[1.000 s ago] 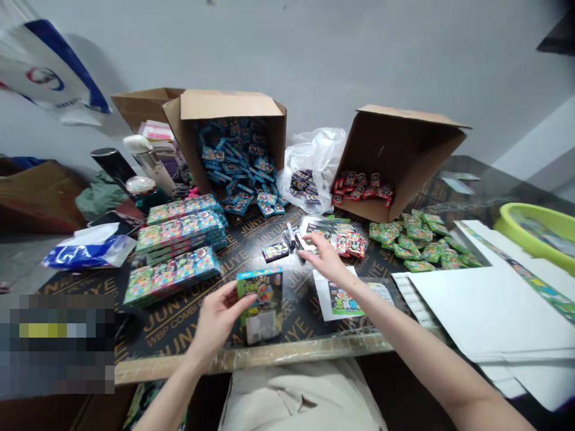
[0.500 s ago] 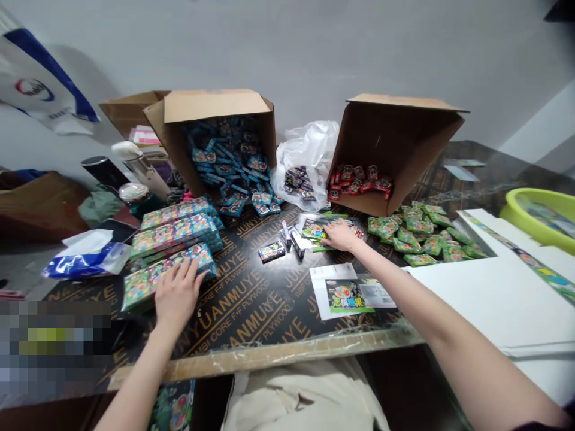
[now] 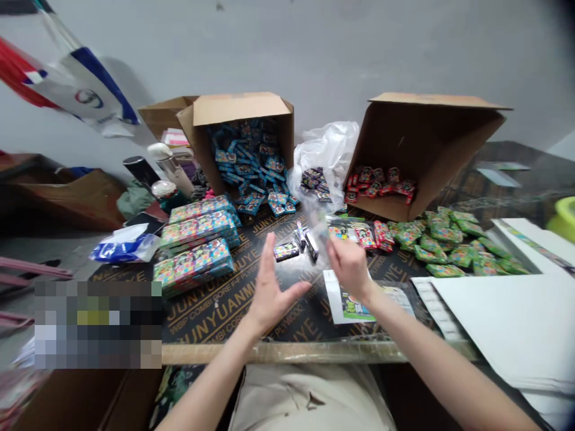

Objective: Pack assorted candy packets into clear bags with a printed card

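Observation:
My left hand hovers over the dark table with thumb and fingers spread, holding nothing. Just beyond it are small dark purple candy packs, one lying flat and others on edge. My right hand is closed on what looks like a clear plastic bag, smeared by motion. Behind that hand is a pile of printed plastic bags with red candy packs by it. Under my right wrist lies another printed bag on white paper. Bundled candy packs are stacked to the left.
One carton holds blue packs; another carton holds red ones. Between them sits a white plastic bag of purple packs. Green packs are heaped at right, near white board. Bottles and a tissue pack stand left.
My left hand has left the bundled packs and moved right, its fingers spreading. My right hand has lifted off the printed bags, closed on a bag. The view has turned left.

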`<action>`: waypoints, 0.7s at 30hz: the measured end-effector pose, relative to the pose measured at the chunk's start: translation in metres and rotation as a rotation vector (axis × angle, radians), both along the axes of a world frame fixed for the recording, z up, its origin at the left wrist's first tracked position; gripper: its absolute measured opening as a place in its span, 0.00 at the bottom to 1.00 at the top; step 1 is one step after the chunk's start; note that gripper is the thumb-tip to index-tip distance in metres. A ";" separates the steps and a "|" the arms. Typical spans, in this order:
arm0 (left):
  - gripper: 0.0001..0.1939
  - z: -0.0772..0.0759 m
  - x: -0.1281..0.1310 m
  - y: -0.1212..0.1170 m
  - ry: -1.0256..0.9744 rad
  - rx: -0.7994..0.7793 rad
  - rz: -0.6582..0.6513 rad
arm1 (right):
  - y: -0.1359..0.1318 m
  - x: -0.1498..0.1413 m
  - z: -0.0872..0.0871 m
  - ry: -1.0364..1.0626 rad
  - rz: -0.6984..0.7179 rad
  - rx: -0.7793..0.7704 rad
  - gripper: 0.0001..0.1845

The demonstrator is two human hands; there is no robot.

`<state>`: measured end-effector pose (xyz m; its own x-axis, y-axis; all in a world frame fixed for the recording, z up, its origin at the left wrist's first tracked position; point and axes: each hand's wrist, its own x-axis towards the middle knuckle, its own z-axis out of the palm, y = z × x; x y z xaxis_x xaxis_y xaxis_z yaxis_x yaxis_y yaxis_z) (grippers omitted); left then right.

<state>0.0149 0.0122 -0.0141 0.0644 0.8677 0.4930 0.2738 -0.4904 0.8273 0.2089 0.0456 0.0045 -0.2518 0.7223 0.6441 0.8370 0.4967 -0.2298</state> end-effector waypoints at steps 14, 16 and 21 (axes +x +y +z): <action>0.32 -0.016 0.001 -0.040 -0.662 -0.747 -0.640 | -0.043 -0.023 0.023 0.489 0.328 -0.262 0.18; 0.36 -0.020 0.001 -0.036 -0.629 -0.763 -0.667 | -0.041 -0.020 0.025 0.433 0.367 -0.330 0.14; 0.35 -0.001 -0.005 -0.040 -0.545 -0.670 -0.654 | -0.042 -0.010 0.034 0.071 0.595 -0.504 0.15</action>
